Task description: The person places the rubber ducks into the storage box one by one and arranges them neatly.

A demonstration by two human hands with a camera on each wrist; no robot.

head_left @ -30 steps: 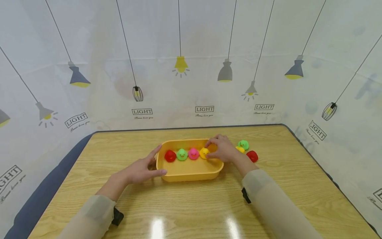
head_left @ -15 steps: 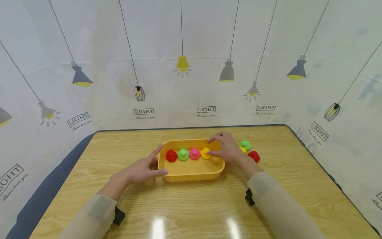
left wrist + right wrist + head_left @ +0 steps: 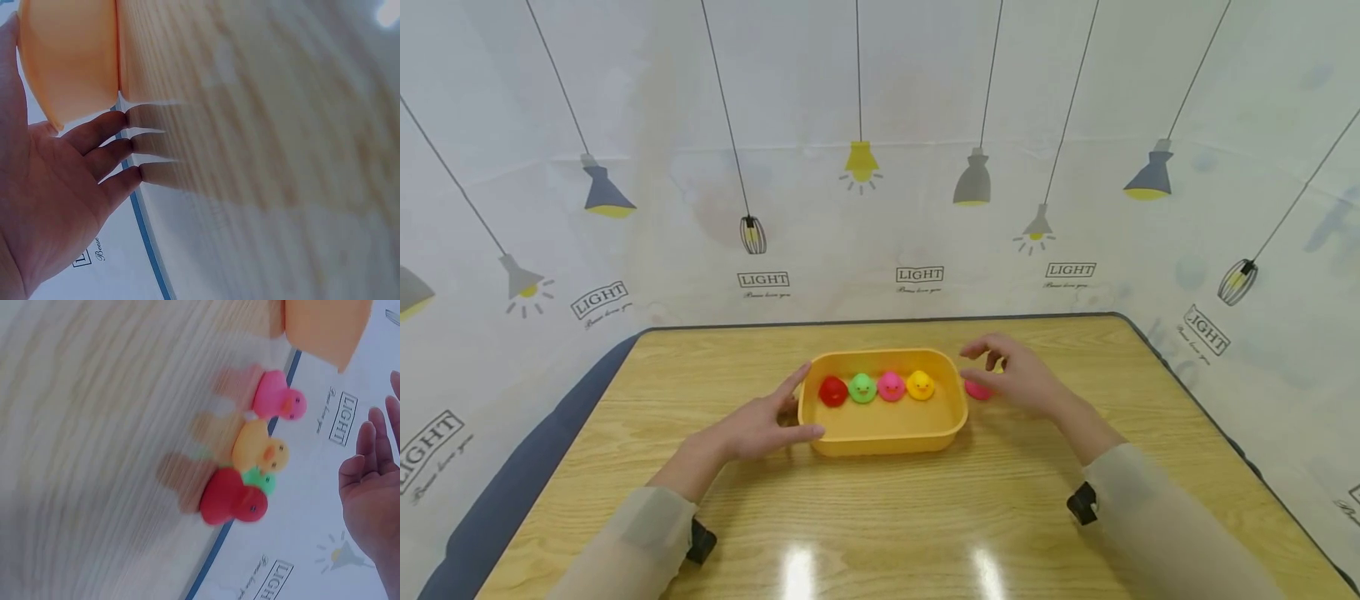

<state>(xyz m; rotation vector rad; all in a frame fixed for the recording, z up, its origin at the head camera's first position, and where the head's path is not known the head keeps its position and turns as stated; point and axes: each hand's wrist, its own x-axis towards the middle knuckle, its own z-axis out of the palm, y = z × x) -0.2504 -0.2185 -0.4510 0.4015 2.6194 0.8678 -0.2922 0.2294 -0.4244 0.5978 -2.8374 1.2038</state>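
In the head view, my left hand (image 3: 763, 427) spans the left end of the yellow plastic bin (image 3: 880, 447), thumb over the front rim and index finger at the back rim. The left wrist view shows the other fingers (image 3: 106, 156) stretched down to the tabletop beside it. A red, a green, a pink and a yellow toy duck (image 3: 921, 385) stand in a row inside. My right hand (image 3: 1018, 379) hovers to the right of the bin, fingers loosely bent and holding nothing. Below it stand a pink duck (image 3: 275, 397), a yellow duck (image 3: 253, 447), a green duck (image 3: 261, 480) and a red duck (image 3: 226, 499).
The wooden table (image 3: 880, 517) extends around the bin. Its far edge meets a white curtain (image 3: 820, 208) printed with hanging lamps. Black straps with small devices sit at both wrists.
My right hand has drawn away from the yellow duck in the bin and moved right, over the ducks on the table. The left hand stays at the bin's left end.
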